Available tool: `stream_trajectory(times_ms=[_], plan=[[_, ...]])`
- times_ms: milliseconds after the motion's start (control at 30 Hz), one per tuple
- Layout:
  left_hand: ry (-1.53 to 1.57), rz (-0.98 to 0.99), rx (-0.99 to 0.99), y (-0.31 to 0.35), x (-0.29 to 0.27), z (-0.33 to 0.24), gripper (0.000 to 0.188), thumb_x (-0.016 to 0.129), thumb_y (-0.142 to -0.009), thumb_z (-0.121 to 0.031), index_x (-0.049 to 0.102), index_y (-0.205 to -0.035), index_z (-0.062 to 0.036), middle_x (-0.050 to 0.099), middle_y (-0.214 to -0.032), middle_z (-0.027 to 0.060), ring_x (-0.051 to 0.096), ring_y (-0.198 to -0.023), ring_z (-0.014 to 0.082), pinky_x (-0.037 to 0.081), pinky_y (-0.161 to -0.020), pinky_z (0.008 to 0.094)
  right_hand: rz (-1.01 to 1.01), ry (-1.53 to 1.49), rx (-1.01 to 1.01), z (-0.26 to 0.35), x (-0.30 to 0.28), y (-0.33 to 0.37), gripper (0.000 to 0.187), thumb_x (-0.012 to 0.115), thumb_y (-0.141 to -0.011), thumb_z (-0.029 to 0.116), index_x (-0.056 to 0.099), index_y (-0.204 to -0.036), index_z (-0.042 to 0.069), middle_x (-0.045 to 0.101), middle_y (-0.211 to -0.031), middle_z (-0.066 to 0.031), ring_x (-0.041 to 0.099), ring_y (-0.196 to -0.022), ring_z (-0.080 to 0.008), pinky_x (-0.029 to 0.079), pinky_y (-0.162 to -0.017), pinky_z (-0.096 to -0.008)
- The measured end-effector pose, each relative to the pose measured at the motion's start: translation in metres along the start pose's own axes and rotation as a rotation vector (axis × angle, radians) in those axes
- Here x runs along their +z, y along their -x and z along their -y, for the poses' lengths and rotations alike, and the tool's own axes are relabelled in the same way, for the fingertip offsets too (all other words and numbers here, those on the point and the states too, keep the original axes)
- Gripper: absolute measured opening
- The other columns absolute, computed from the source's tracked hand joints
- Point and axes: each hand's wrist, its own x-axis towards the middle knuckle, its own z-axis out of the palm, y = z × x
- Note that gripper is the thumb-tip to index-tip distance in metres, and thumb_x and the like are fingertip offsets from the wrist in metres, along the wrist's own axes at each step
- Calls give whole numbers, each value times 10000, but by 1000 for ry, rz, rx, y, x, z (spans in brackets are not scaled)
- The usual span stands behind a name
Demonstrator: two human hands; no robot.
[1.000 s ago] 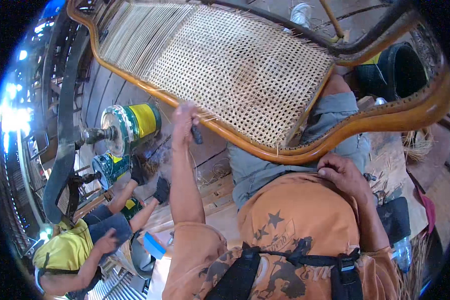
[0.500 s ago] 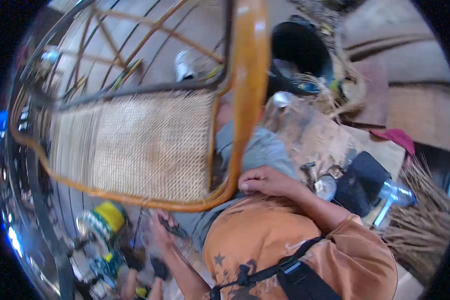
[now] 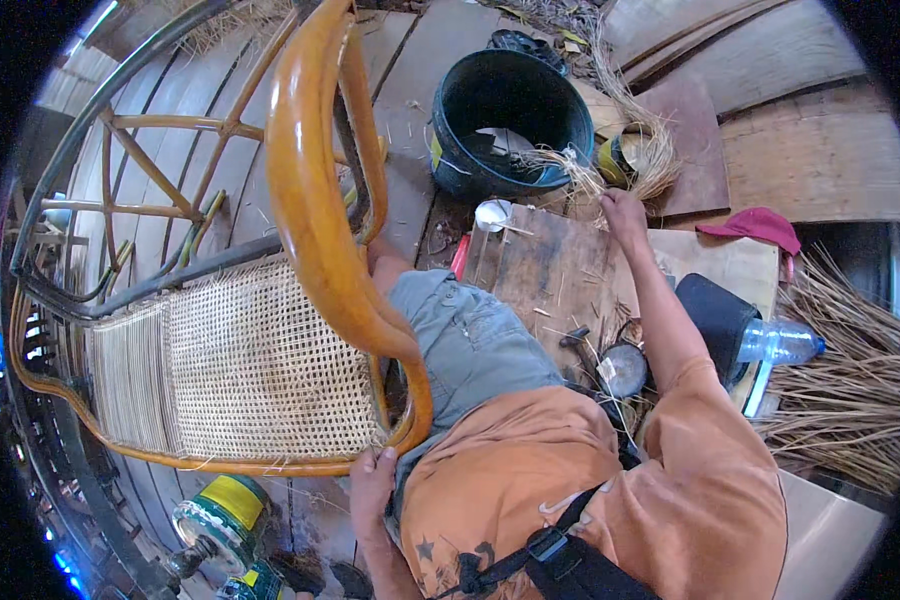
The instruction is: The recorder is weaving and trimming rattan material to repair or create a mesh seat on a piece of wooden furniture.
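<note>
My left hand (image 3: 374, 482) is closed at the near corner of a rattan chair frame (image 3: 315, 250), thumb and fingers pinched on its rim. Woven cane mesh (image 3: 260, 370) fills the panel inside this frame, with close parallel strands toward its left end. Out to the right, my right hand (image 3: 625, 213) reaches with its fingers closed on pale cane strands (image 3: 582, 178). These strands run over the edge of a dark bucket (image 3: 510, 110) and join a looped bundle (image 3: 658, 160) beside it. My palm hides some of what each hand grips.
A wooden board (image 3: 570, 265) by my leg carries a white cup (image 3: 493, 215), a round tin (image 3: 623, 370) and scraps. Right of it lie a red cap (image 3: 755, 230), a clear bottle (image 3: 785, 342) and cane sticks (image 3: 850, 400). A green-yellow can (image 3: 225, 510) stands lower left.
My right hand has left the chair's frame and stretched away to the cane strands. My left hand has moved up to the frame's corner. The chair appears shifted left and lower.
</note>
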Motion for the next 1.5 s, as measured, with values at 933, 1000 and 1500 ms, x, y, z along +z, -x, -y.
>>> stream_trajectory(times_ms=[933,1000,1500], plan=[[-385,372,702,-31,75,-121,325,536,-832,-321,574,-806,0,567,-697,136,557,-640,192,433,-590,307,713,-1282,539,156,-5,178,115,518,-857,155,513,-807,51,567,-676,-56,545,-534,-135,454,-456,-239],[-466,466,613,-19,59,-125,310,543,-829,-303,578,-812,5,565,-696,122,541,-633,172,431,-592,296,659,-1250,470,129,7,138,98,506,-849,147,517,-808,59,551,-662,-48,524,-524,-127,440,-444,-234],[-270,299,170,67,-83,-62,241,568,-823,-200,609,-902,24,604,-722,61,530,-664,102,439,-620,255,433,-1305,193,96,11,-23,105,531,-815,113,512,-719,78,485,-625,-8,478,-546,-101,396,-452,-231]])
